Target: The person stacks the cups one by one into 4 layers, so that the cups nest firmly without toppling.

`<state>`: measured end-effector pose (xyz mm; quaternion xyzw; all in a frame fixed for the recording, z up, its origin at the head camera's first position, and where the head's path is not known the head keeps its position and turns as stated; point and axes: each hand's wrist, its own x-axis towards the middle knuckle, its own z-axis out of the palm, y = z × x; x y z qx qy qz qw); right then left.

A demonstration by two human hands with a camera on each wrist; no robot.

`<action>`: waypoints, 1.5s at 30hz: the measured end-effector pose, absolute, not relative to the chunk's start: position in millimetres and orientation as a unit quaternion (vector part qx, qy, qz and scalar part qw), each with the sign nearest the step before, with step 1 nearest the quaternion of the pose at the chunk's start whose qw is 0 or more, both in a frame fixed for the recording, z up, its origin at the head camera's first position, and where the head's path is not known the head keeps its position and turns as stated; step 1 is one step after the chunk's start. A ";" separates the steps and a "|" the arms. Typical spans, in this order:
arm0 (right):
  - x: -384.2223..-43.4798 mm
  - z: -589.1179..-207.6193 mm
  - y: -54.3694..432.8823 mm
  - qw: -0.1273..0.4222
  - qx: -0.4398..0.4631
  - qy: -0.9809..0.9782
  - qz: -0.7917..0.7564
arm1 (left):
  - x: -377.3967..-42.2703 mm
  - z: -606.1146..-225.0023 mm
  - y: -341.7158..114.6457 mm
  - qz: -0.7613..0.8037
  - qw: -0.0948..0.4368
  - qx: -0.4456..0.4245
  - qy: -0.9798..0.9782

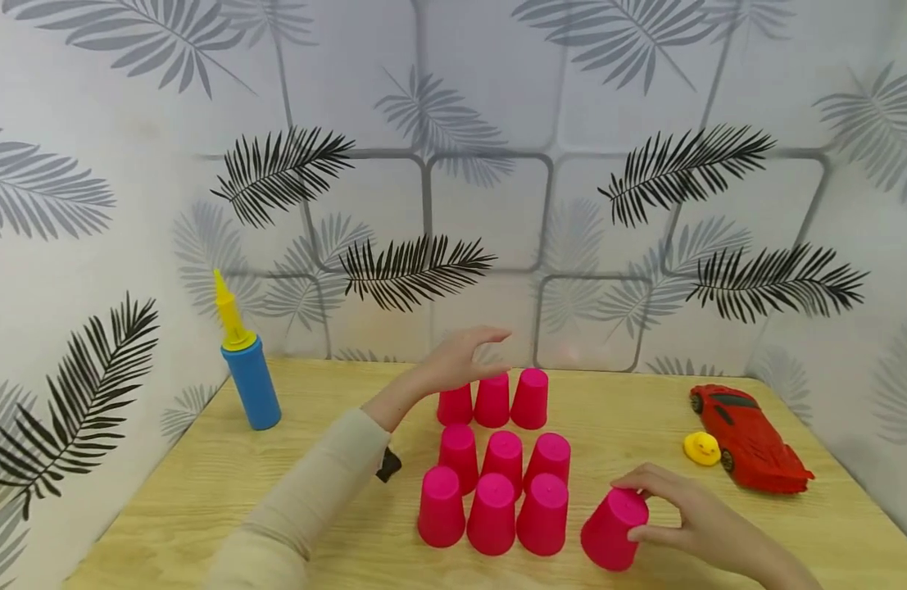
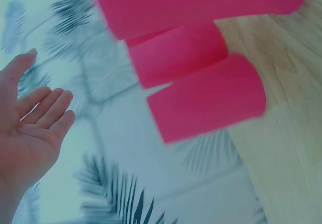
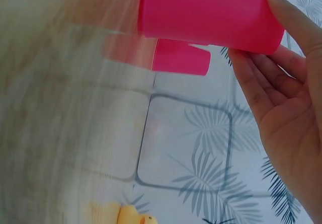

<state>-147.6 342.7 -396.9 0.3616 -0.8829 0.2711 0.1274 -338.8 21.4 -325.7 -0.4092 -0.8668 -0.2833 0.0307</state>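
Near the front right of the table, my right hand pinches an upside-down pink cup by its narrow top, thumb on one side and fingers on the other. The right wrist view shows the same grip, with the cup between thumb and fingertips; whether its rim touches the table I cannot tell. My left hand hovers over the back row of pink cups, fingers relaxed and palm bare. Closer in stand a middle row and a front row, three upside-down cups each.
A blue pump with a yellow nozzle stands at the back left. On the right are a red toy car and a yellow rubber duck. A small black object lies partly behind my left sleeve. A patterned wall backs the wooden table.
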 end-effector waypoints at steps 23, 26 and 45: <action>-243.6 -400.0 358.1 0.334 0.245 -0.866 0.278 | -238.0 -369.2 -88.6 -0.390 -0.047 -0.434 -0.811; -258.6 -402.4 354.0 0.323 0.244 -0.870 0.280 | -234.8 -374.3 -88.3 -0.381 -0.052 -0.439 -0.812; -302.1 -421.7 325.4 0.264 0.266 -0.889 0.264 | -222.9 -390.0 -85.4 -0.384 -0.098 -0.382 -0.835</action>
